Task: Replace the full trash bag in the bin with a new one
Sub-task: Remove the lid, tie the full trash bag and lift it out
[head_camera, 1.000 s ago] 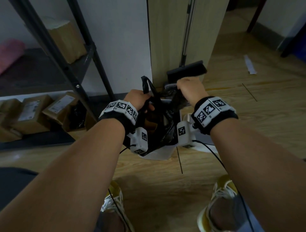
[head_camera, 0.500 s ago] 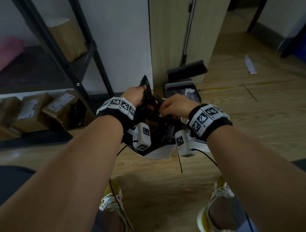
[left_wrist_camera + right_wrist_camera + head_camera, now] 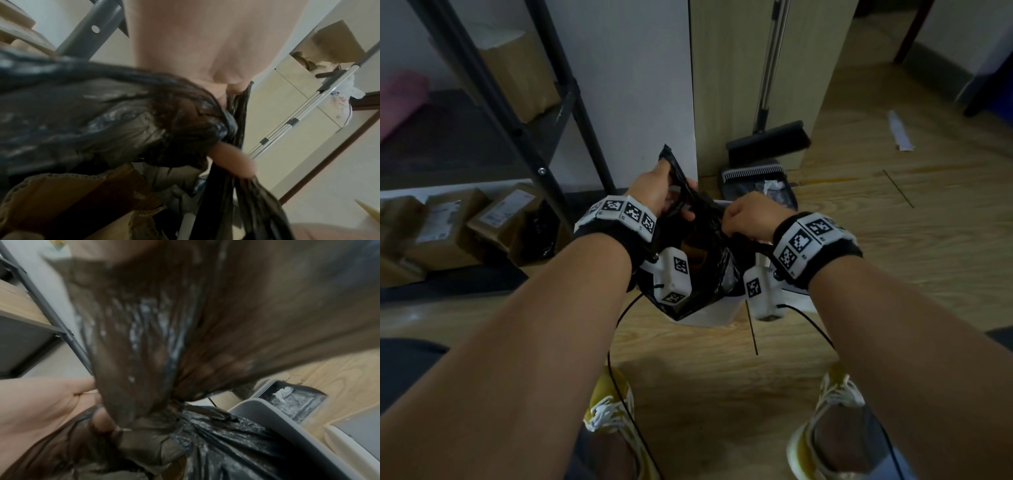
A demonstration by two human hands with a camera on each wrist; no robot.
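A full black trash bag (image 3: pixel 709 270) sits in a white bin (image 3: pixel 714 313) on the wooden floor, between my two hands. My left hand (image 3: pixel 664 195) grips a gathered strip of the bag's top, its tip sticking up past the fingers. My right hand (image 3: pixel 746 219) grips the opposite gathered part of the bag's top. In the left wrist view the black plastic (image 3: pixel 115 113) bunches under the left fingers (image 3: pixel 232 160), with brown cardboard (image 3: pixel 68 196) inside the bag. In the right wrist view the stretched plastic (image 3: pixel 156 340) fills the frame, beside the bin's grey rim (image 3: pixel 273 415).
A dustpan (image 3: pixel 758 185) with rubbish and a broom (image 3: pixel 768 140) lean against the wooden panel just behind the bin. A dark metal shelf (image 3: pixel 530 137) with cardboard boxes (image 3: pixel 448 226) stands at the left. My yellow shoes (image 3: pixel 613 414) stand close in front.
My right hand has come down and left from the bag's far side toward my left hand, bringing its part of the bag top closer. My left hand has risen slightly.
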